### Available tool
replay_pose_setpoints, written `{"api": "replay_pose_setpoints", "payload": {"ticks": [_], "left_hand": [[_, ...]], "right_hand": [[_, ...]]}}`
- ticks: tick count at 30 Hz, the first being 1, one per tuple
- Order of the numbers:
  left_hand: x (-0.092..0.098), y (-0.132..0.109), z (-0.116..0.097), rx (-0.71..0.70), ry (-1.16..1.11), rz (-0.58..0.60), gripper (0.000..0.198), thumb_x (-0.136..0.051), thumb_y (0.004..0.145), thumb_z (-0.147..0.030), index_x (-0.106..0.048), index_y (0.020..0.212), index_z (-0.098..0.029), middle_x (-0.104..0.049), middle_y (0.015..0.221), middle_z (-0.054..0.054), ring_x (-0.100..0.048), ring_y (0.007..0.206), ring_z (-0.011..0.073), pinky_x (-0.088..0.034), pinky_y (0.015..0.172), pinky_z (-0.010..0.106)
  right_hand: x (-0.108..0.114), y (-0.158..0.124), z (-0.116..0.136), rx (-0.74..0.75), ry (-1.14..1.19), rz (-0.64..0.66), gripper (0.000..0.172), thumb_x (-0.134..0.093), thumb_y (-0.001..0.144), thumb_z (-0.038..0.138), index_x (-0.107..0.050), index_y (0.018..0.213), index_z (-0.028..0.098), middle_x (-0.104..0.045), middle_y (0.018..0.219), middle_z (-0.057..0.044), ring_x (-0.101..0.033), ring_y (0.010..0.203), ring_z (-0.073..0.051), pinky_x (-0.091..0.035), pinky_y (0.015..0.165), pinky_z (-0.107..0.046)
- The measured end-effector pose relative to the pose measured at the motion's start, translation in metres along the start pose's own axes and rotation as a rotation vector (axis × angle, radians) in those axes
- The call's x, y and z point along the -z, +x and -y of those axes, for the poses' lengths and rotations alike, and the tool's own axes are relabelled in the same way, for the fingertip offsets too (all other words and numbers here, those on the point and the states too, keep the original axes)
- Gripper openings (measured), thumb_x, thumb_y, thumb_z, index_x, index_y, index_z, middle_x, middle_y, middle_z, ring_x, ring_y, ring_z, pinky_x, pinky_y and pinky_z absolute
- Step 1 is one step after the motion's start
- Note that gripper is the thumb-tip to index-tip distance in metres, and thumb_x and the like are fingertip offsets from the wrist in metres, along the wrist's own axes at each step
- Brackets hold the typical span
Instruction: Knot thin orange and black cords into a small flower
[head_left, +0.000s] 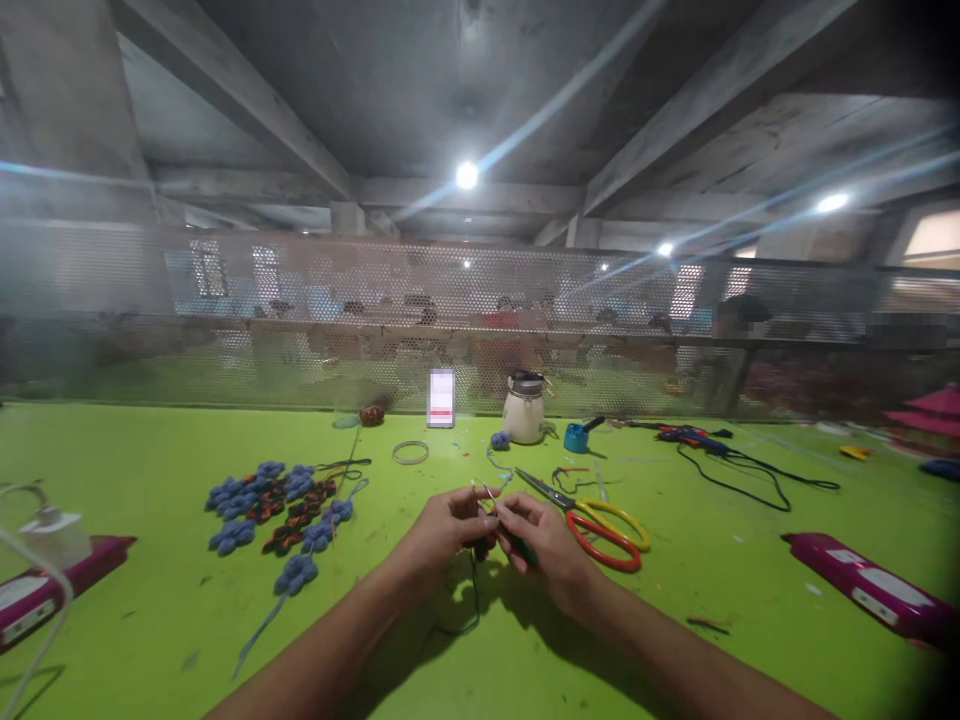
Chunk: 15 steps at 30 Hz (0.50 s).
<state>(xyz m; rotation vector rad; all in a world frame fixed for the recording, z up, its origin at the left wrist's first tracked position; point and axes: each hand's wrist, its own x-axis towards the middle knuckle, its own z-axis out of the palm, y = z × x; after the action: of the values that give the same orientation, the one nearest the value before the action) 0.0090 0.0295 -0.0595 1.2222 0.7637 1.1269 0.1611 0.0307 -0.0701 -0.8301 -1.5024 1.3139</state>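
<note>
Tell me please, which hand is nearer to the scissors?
Right. The right hand is close beside the scissors; the left hand is farther from them, to the left of the right hand.

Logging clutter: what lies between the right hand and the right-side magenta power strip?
Head view: scissors beside the right hand, then mostly bare green table.

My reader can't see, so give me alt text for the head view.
A person's left hand and right hand hold dark yarn and a thin tool over a lime-green table, with blue crocheted flowers to the left and scissors to the right.
</note>
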Motion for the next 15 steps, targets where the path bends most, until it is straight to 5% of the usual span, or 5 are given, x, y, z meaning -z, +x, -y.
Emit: {"api": "replay_pose_setpoints", "payload": {"ticks": [15], "left_hand": [[0.0020,-0.0030,-0.0083,0.002,0.068,-0.021,0.048,-0.068,0.063,-0.011,-0.063,0.110,-0.012,-0.058,0.061,-0.002,-0.054,0.053,0.0117,-0.039,0.054,0.025]], "right_hand": [[0.0080,0.0009,0.0066,0.038,-0.118,0.034,0.030,-0.063,0.077,0.040,-0.063,0.092,0.014,-0.054,0.052,0.006,-0.039,0.034,-0.005,-0.030,0.035,-0.019]]}}
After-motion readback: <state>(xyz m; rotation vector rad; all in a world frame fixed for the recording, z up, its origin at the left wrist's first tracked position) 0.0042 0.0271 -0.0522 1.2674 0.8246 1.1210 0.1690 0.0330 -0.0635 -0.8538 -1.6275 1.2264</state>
